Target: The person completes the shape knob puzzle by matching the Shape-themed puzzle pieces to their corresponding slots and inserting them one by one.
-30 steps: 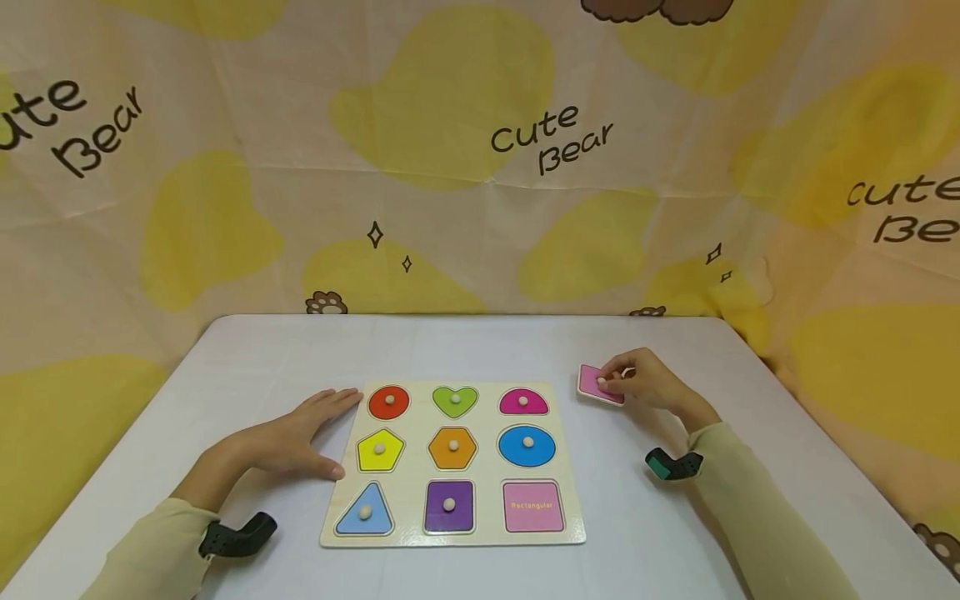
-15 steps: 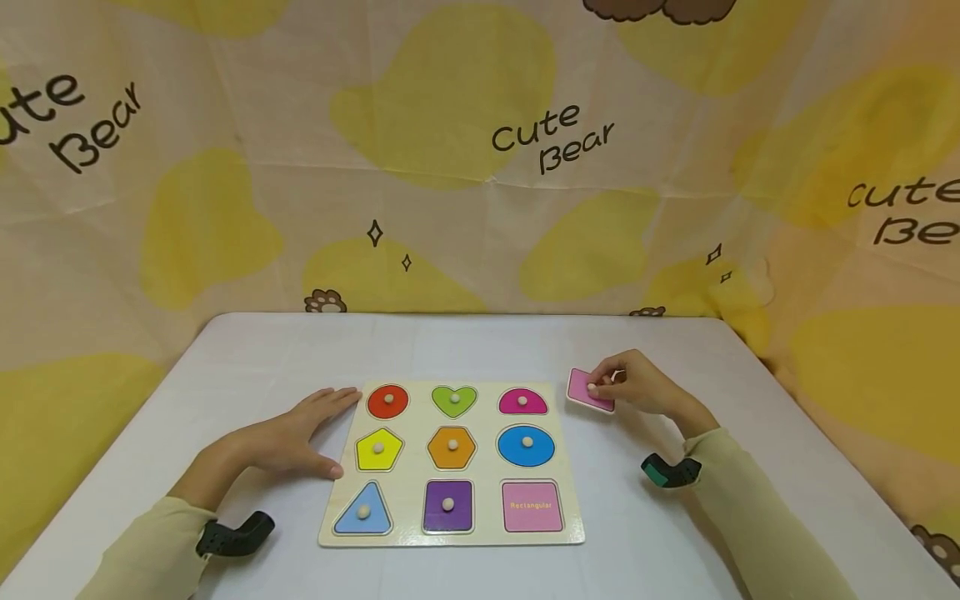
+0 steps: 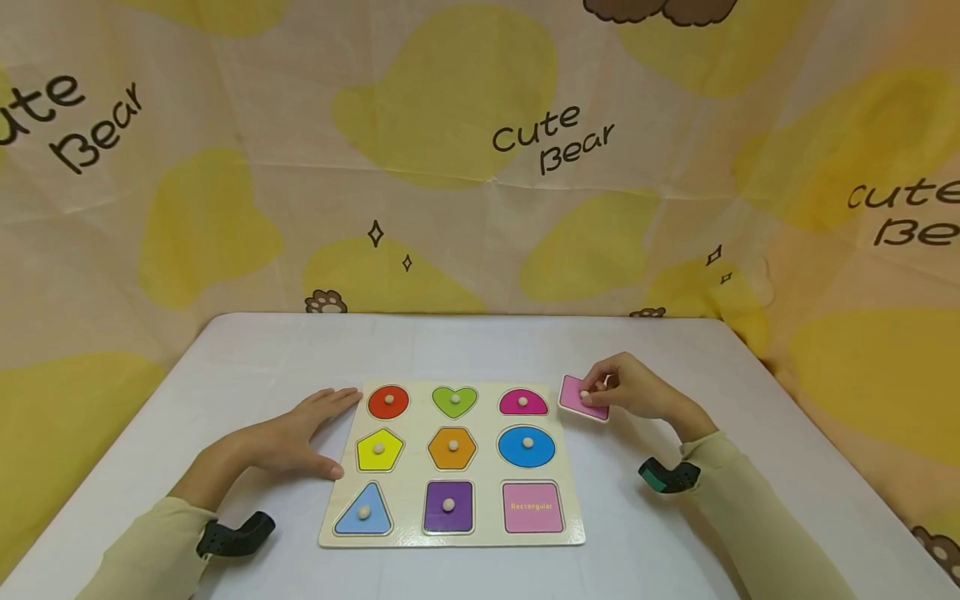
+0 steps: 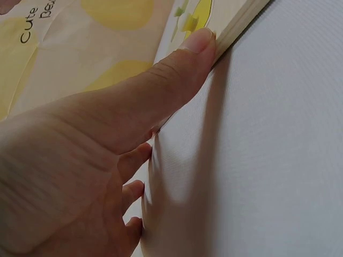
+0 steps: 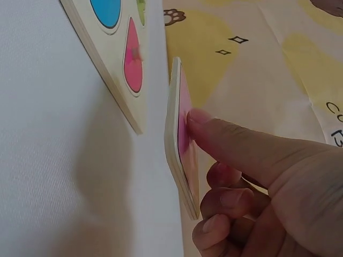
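Observation:
A pink rectangular puzzle piece (image 3: 573, 395) with a small round knob hangs above the table, right of the board's far right corner. My right hand (image 3: 630, 387) pinches its knob between thumb and fingers; the right wrist view shows the piece (image 5: 185, 144) tilted and off the tabletop. The wooden shape puzzle board (image 3: 491, 537) lies flat in front of me. Its near right recess (image 3: 532, 518) is pink and reads "Rectangular". My left hand (image 3: 288, 437) rests at the board's left edge with fingers spread, and its thumb (image 4: 177, 69) touches that edge in the left wrist view.
Knobbed shapes sit in the board's other places, among them a red circle (image 3: 378, 408), a blue oval (image 3: 513, 454) and a purple square (image 3: 450, 522). The white table (image 3: 660, 550) runs back to a patterned cloth (image 3: 442, 100). Each wrist wears a black device (image 3: 236, 537).
My right hand has carried the pink rectangle left and slightly nearer, toward the board's right edge. My left hand and the board stay in place.

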Demonstrator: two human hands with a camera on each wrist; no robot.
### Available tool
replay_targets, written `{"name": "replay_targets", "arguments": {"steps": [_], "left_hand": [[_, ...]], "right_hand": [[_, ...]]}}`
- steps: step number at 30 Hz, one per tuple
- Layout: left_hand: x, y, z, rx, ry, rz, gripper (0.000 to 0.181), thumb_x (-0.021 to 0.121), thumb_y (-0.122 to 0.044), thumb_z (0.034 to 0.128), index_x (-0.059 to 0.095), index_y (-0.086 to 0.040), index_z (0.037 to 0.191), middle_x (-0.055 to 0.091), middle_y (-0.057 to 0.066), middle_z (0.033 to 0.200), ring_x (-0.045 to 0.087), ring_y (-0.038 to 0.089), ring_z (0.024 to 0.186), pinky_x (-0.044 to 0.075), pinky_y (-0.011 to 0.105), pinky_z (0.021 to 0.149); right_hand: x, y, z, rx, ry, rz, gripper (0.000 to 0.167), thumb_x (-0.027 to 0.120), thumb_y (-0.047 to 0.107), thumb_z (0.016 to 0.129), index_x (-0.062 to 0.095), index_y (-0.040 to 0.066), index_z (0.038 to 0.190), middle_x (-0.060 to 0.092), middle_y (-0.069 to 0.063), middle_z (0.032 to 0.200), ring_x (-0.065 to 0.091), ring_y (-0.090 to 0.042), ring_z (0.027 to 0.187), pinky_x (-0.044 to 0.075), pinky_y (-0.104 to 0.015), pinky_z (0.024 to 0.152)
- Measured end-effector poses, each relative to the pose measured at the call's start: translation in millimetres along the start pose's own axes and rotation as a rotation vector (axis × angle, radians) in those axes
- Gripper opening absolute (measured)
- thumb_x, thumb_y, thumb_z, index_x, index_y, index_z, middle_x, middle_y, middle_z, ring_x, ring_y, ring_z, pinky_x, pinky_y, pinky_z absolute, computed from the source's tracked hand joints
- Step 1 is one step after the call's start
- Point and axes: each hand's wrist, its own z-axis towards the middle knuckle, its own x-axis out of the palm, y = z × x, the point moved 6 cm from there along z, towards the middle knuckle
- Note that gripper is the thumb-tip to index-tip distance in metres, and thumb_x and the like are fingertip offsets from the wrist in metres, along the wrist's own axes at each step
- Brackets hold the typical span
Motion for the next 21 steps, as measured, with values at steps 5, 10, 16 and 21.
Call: {"name": "replay_targets", "arguments": {"steps": [5, 10, 16, 21], "left_hand": [[-0.7, 0.0, 0.1, 0.008, 0.002, -0.001, 0.112, 0.085, -0.046, 0.0743, 0.024, -0.014, 0.162, 0.019, 0.020, 0.168, 0.007, 0.052, 0.152, 0.015, 0.079, 0.115], [-1.3, -0.2, 0.3, 0.013, 0.001, -0.004, 0.111, 0.085, -0.046, 0.0745, 0.024, -0.013, 0.161, 0.019, 0.020, 0.168, 0.007, 0.052, 0.152, 0.015, 0.079, 0.115], [-1.8, 0.5, 0.7, 0.020, -0.005, -0.005, 0.112, 0.085, -0.047, 0.0742, 0.024, -0.012, 0.161, 0.019, 0.021, 0.168, 0.007, 0.052, 0.152, 0.014, 0.079, 0.115], [-1.6, 1.1, 0.9, 0.024, -0.007, -0.004, 0.112, 0.085, -0.047, 0.0739, 0.024, -0.013, 0.161, 0.020, 0.021, 0.168, 0.008, 0.052, 0.152, 0.015, 0.079, 0.115]], "right_hand": [[5, 5, 0.4, -0.012, 0.021, 0.000, 0.010, 0.079, 0.014, 0.088, 0.077, 0.006, 0.092, 0.054, -0.002, 0.078, 0.047, -0.016, 0.074, 0.037, -0.019, 0.057], [9, 12, -0.1, -0.019, 0.044, 0.011, 0.009, 0.079, 0.014, 0.087, 0.077, 0.006, 0.091, 0.052, -0.002, 0.077, 0.047, -0.018, 0.075, 0.037, -0.019, 0.057], [17, 15, 0.6, -0.030, 0.073, 0.025, 0.009, 0.080, 0.014, 0.087, 0.077, 0.007, 0.090, 0.053, -0.001, 0.074, 0.048, -0.018, 0.075, 0.039, -0.018, 0.058], [24, 19, 1.0, -0.050, 0.098, 0.035, 0.008, 0.079, 0.015, 0.087, 0.077, 0.008, 0.089, 0.052, 0.000, 0.073, 0.049, -0.017, 0.075, 0.039, -0.018, 0.058]]}}
